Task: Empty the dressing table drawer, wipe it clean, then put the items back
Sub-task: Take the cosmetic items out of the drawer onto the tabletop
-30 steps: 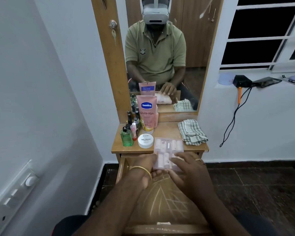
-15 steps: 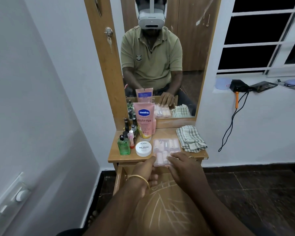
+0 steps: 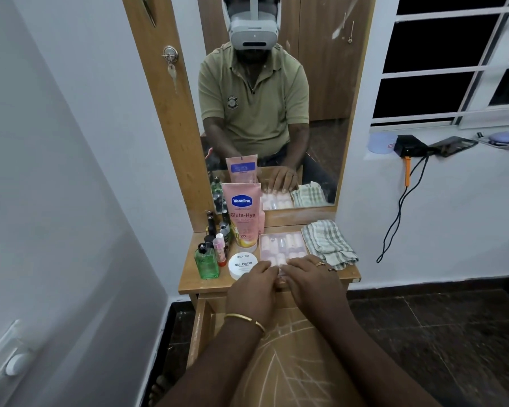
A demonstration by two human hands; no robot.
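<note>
pushed further onto desk (image 3: pixel 194 282) since earlier frame: clear case (image 3: pixel 281 245), now lower centre of frame, between nail polish tub (image 3: pixel 243 264) and checked cloth (image 3: pixel 328 243). left hand (image 3: pixel 254 287), right hand (image 3: pixel 312 279) flat, fingertips pressing case's near edge, not gripping. drawer (image 3: pixel 202 327) open below.

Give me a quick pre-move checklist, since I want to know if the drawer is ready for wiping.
1. Clear case fully on the tabletop: ok.
2. Left hand and right hand off the case: not ok, both rest on its near edge.
3. Drawer open: ok.
4. Drawer emptied: cannot tell, arms hide it.
5. Checked cloth within reach: ok, right of the case.
</note>
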